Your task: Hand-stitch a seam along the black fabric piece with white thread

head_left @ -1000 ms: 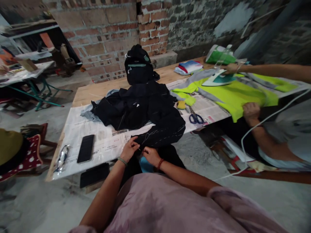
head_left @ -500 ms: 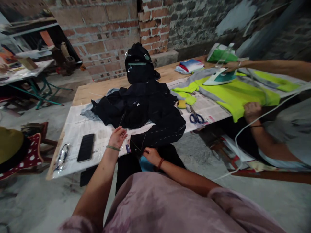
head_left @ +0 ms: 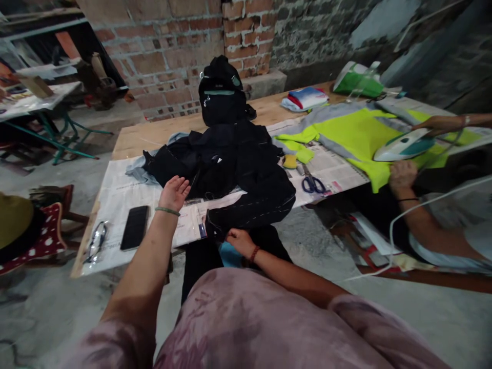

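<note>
One dark garment (head_left: 249, 177), likely soft, suits holding at its six-o'clock edge. Right fingers (head_left: 232, 236) pinch there; left fingers (head_left: 183, 186): grip unclear.

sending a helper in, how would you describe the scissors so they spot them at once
Before the brick wall stands a table spread with newspaper. Near its front edge, between dark cloth and a yellow-and-grey garment, lie the scissors; their dark blue handle loops set them apart from both fabrics.

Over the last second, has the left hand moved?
Yes: the left hand moved leftward and up the view, nearer the unmoved black phone.
</note>
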### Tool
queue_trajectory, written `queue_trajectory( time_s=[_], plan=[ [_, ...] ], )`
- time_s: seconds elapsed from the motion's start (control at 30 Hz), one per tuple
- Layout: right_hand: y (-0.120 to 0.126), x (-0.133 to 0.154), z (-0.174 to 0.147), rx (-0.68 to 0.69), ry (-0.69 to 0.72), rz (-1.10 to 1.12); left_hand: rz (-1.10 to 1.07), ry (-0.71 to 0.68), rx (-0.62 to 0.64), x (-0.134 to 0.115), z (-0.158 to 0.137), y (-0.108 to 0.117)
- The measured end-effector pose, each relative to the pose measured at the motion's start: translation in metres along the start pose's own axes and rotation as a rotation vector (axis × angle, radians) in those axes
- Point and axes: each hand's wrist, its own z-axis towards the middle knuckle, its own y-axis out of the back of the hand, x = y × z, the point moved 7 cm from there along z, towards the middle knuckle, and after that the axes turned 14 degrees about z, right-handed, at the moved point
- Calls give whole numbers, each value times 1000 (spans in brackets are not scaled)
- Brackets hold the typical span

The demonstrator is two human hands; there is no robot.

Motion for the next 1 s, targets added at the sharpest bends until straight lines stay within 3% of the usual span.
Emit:
queue_trajectory(
  time_s=[0.17,0.3,0.4,0.5,0.7,1.0],
  plan=[
    [1,-3,2,0,-82,162,445,-417,-192,8,-30,11],
    [1,-6,-1,2,-185,153,787,-623,-28,51,-81,10],
    [1,0,-1,-12,-123,106,917,-739,126,81,-117,9],
    [-1,5,0,-21,-52,102,1037,-817,208,98,-135,6],
    [-6,2,-3,-10,-161,185,1057,-840,293,105,-132,-5],
    [-7,6,-2,9,-219,199,1077,-842,249,112,-124,-8]
  ],
)
